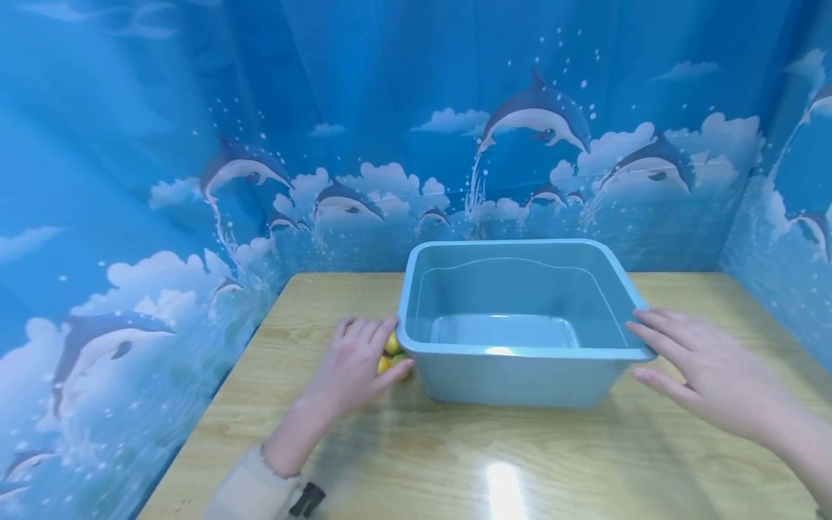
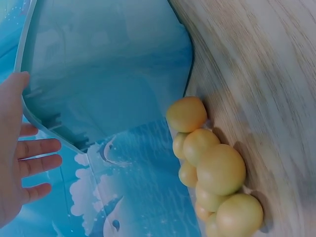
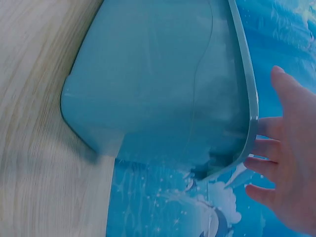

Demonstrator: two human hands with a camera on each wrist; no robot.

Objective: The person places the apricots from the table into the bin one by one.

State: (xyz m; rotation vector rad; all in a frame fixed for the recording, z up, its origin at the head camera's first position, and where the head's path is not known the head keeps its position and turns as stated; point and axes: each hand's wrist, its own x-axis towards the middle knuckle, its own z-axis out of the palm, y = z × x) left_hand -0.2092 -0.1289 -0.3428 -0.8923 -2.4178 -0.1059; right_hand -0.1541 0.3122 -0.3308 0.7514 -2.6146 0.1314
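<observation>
A light blue plastic bin (image 1: 513, 379) stands upright on the wooden table, and nothing shows inside it. At its left rim is my left hand (image 1: 351, 365), thumb and fingertips touching or very near the edge; in the left wrist view the fingers (image 2: 42, 148) are extended, not curled around it. My right hand (image 1: 711, 365) is at the opposite rim with its fingers nearly straight. In the right wrist view, the fingertips (image 3: 261, 148) reach the rim's outer side, and the thumb stands apart from it. Several round yellow-orange fruits (image 2: 222, 170) lie beside the bin, partly hidden by my left hand in the head view.
The wooden table (image 1: 416, 462) extends in front of the bin and to both sides. Behind and at the sides hangs a blue curtain (image 1: 390, 108) printed with dolphins and clouds, close to the table's back edge.
</observation>
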